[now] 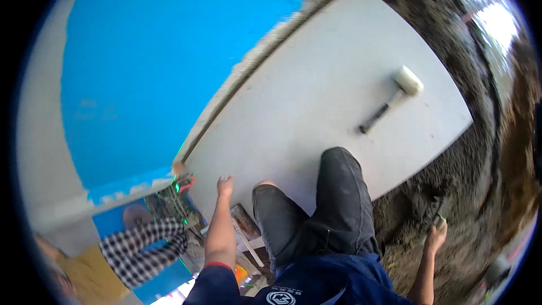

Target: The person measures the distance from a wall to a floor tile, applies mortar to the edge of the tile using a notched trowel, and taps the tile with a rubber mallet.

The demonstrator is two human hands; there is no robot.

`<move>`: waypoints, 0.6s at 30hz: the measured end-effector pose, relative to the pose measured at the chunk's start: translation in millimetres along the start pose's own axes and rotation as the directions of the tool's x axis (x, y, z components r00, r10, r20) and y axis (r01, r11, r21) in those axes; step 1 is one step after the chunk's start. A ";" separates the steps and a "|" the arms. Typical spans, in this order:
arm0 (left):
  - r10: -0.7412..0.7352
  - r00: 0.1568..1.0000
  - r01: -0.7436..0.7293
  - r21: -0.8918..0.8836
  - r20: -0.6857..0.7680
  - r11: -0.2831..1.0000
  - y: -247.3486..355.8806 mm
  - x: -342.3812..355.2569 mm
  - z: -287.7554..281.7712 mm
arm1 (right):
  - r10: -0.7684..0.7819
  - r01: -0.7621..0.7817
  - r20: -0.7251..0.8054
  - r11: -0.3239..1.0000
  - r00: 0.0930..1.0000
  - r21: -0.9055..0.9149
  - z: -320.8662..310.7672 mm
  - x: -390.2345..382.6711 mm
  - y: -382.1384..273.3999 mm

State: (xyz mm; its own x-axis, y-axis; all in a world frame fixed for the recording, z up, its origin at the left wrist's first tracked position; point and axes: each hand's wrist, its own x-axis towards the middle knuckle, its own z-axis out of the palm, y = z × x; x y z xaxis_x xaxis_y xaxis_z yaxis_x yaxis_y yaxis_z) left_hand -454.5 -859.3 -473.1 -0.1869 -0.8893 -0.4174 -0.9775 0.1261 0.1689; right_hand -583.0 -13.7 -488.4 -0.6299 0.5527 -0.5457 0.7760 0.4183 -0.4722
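Observation:
I kneel on a large pale tile (pixel 293 107) bedded beside dark wet mortar. A rubber mallet (pixel 409 82) with a white head and dark grip lies on the tile beyond my right knee. My left hand (pixel 224 185) hangs over the tile's lower left area beside my left knee, fingers loosely bent and apart, with nothing visible in it. My right hand (pixel 436 231) is closed on the handle of a trowel, whose mortar-coated blade (pixel 429 206) is in the mortar (pixel 406 214) at lower right. The picture is somewhat blurred.
A bright blue surface (pixel 141 51) with a pale border fills the upper left. At lower left are a laser level (pixel 183 183) casting green lines, black-and-white checked cloth (pixel 135 248) and a yellowish board (pixel 90 271). Wet mortar and a shiny wet patch (pixel 494 25) curve along the right.

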 end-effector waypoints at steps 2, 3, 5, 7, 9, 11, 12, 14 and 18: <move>-0.029 0.999 0.029 0.014 0.031 0.999 -9.6 -1.2 19.1 | -0.025 0.025 0.029 1.000 0.999 -0.009 -7.2 -9.7 -61.8; -0.043 0.997 0.043 0.004 0.062 0.999 4.3 -3.9 41.3 | -0.081 0.081 -0.025 0.997 0.996 0.007 -11.3 -10.3 -88.2; -0.051 0.992 0.051 0.007 0.111 0.999 16.4 -1.5 65.4 | -0.254 0.253 0.007 0.965 0.967 0.073 -2.6 -16.4 -159.7; -0.031 0.992 0.028 0.029 0.126 0.999 12.9 15.4 73.3 | -0.341 0.313 0.145 0.932 0.929 0.185 15.0 -19.0 -222.5; -0.081 0.982 0.074 0.047 0.169 0.996 60.1 10.4 124.8 | -0.420 0.392 0.155 0.902 0.894 0.183 29.9 -10.7 -279.0; -0.167 0.972 0.150 0.108 0.168 0.983 93.4 -5.9 157.0 | -0.421 0.411 0.275 0.907 0.864 0.094 58.8 -39.7 -359.6; -0.211 0.967 0.192 0.138 0.145 0.972 110.4 -10.8 171.0 | -0.489 0.467 0.264 0.872 0.831 0.147 78.3 -30.8 -373.0; -0.331 0.942 0.323 0.117 0.060 0.939 129.0 -11.0 198.5 | -0.564 0.556 0.340 0.821 0.752 0.133 115.7 -33.3 -410.9; -0.397 0.878 0.376 -0.128 -0.267 0.918 154.5 -5.0 230.9 | -0.592 0.594 0.512 0.783 0.622 0.184 200.9 -47.7 -481.5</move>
State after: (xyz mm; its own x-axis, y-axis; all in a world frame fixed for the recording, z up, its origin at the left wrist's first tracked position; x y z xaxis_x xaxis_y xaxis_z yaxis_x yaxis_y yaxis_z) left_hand -627.1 -733.8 -651.0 0.2504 -0.9482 -0.1956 -0.9548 -0.2753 0.1124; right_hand -933.1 -386.4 -374.1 -0.8682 -0.2728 -0.4145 0.2277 0.5231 -0.8213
